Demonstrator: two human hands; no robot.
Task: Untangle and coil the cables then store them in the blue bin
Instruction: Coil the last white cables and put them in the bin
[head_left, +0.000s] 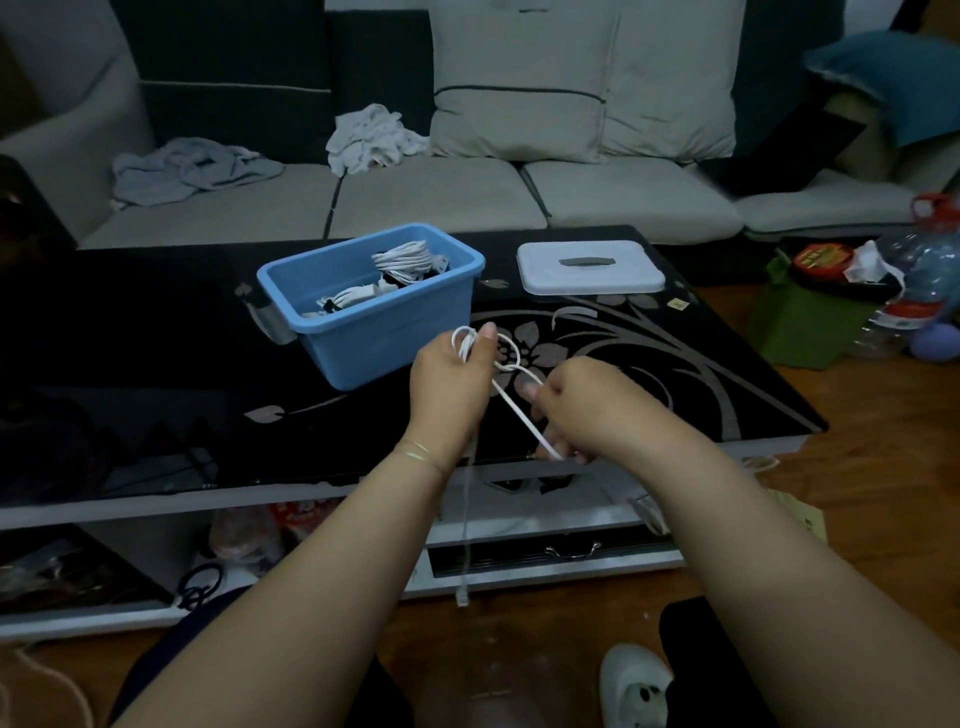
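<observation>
Nearest the camera, a loose tail of the white cable (524, 423) hangs down past the tabletop (156, 332) edge, its plug end dangling low above the floor. Just above it, the right hand (582, 405) pinches a flat run of that cable between thumb and fingers, grip pressed together around it. The left hand (452, 384), a little farther out, curls round a small bunch of loops already gathered, with one loop standing up past the thumb. Between the two hands the cable crosses itself once (whether that is a true knot or only a lazy twist cannot be told).

Beyond the hands sits the blue bin (374, 332), touching nothing they hold, with several coiled white cables (402, 260) already lying inside. Its white lid (589, 267) rests on the tabletop beside it, off to the right.

The step in hand looks like coiling this cable, most of the task seemingly done. The next move probably calls for feeding the hanging tail up into fresh loops, easing out the crossing, then lowering the bundle into the bin.
</observation>
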